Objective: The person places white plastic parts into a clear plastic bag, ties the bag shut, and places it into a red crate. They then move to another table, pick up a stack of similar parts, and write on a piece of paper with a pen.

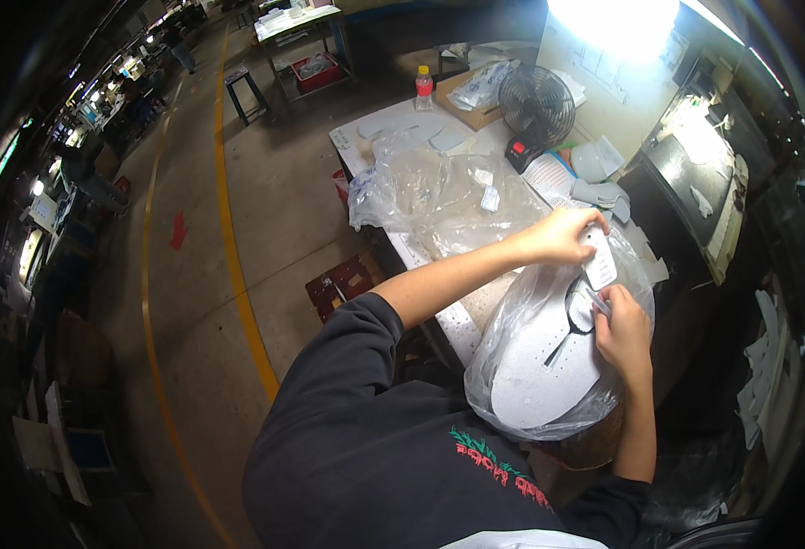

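Observation:
My left hand (562, 236) is closed on a white tag (601, 260) with rounded corners, gripping it near its upper end. Just below, my right hand (624, 328) pinches a thin greyish-white strip or edge (596, 300); its exact kind is unclear. Under both hands lies a large white sheet-like piece (535, 380) with rows of small holes and a dark slit. A black loop (573, 317) rings a small white area beside my right fingers. The piece rests on a crumpled clear plastic bag (491, 368), which bulges around it.
A work table (352, 137) carries more clear plastic bags (421, 188), a black fan (537, 102), a bottle with a yellow cap (423, 89) and grey cut pieces (601, 193). A bright lamp (615, 23) glares above. Yellow floor lines (237, 284) run along the left, near a stool (247, 93).

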Demonstrator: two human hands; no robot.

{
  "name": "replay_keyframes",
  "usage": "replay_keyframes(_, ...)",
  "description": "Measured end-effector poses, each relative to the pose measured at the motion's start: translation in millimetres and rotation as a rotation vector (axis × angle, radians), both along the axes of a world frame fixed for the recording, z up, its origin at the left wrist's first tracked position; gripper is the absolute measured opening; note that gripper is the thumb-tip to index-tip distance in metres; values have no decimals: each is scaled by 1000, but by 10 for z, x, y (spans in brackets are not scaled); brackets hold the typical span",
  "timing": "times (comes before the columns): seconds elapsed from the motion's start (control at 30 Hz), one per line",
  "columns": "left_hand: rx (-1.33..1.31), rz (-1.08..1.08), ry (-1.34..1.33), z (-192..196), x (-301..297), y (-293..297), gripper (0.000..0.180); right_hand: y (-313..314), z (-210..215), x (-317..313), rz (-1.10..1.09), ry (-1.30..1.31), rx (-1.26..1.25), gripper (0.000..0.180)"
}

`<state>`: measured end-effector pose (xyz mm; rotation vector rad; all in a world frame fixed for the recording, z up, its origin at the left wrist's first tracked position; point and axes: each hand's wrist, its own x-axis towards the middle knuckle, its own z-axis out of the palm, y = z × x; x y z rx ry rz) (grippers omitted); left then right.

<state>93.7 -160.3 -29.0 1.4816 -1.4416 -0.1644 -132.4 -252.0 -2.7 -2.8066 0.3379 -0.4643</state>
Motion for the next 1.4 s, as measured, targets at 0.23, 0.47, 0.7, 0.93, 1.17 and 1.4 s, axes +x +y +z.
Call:
replay_keyframes(0.23, 209, -254, 286, 8, -14, 29, 36, -13, -132, -35, -19, -55, 100, 15)
replay_keyframes(0.47, 342, -441, 216, 30, 198, -93, 38, 9, -171, -59, -19, -155, -11, 16)
replay_keyframes(0.7, 584, -557, -193, 213, 206, -317, 40, -26, -67, -48, 12, -176, -50, 19)
replay_keyframes(0.93, 677, -218, -452, 245, -322, -15, 68, 47, 57, -145, -69, -174, -40, 22)
replay_keyframes(1.17, 646, 285, -990, 318, -233, 1135, 85, 84, 256, -1106, -195, -127, 58, 27)
replay_keyframes(1.4, 940, -162, 187, 594, -166, 1769, 69, 350, -312, -1273, -387, 78, 990, 21)
